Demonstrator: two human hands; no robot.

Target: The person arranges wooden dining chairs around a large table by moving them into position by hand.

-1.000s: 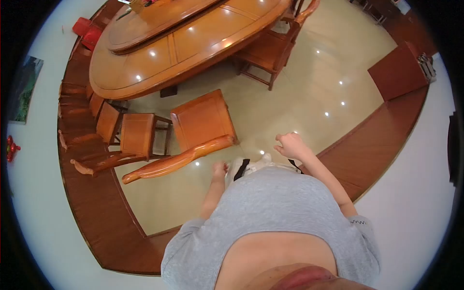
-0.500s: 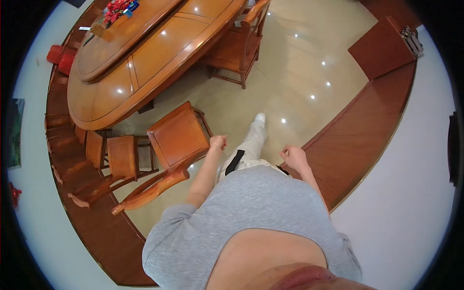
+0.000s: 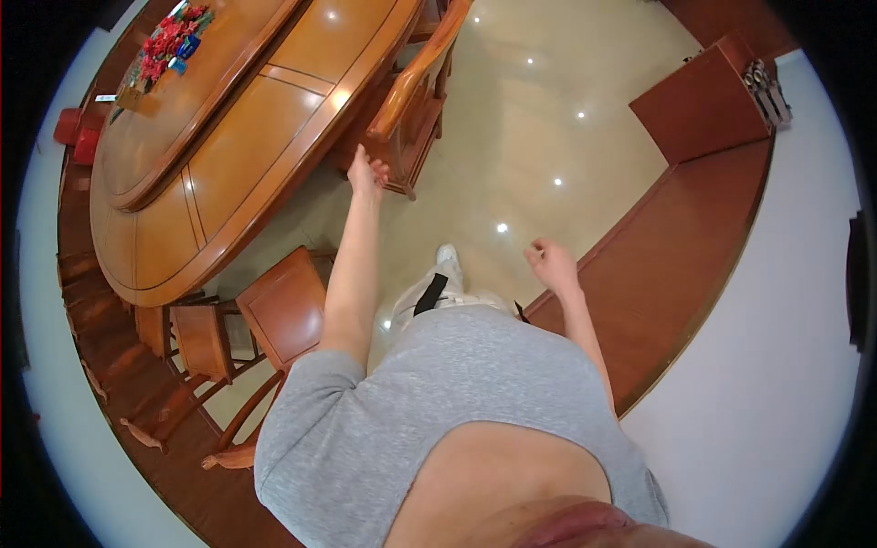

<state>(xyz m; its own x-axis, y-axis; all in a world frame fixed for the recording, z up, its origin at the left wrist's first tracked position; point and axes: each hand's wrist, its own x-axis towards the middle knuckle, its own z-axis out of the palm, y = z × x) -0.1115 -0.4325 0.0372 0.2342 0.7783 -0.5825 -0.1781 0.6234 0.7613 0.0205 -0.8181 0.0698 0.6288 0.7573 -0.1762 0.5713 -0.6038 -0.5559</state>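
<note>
My left hand [image 3: 367, 172] is stretched forward with its fingers apart and nothing in it, beside the seat and curved back of a wooden chair [image 3: 420, 78] at the round table. My right hand [image 3: 552, 263] hangs in front of my right hip, its fingers partly curled, and no object shows in it. Below it lies the tiled floor, near a brown wooden ledge [image 3: 658, 265]. Another wooden chair [image 3: 288, 306] stands left of my legs, its seat partly behind my left arm.
A large round wooden table [image 3: 247, 183] with a raised turntable fills the upper left. Red flowers [image 3: 164, 41] stand on it. More chairs [image 3: 201, 342] line the left side. A brown cabinet [image 3: 699, 100] stands at the upper right, with a white wall [image 3: 731, 384] nearby.
My left hand has reached forward from beside my hip, and its fingers have spread. The view has moved on past the nearer chair, and the farther chair is now closer.
</note>
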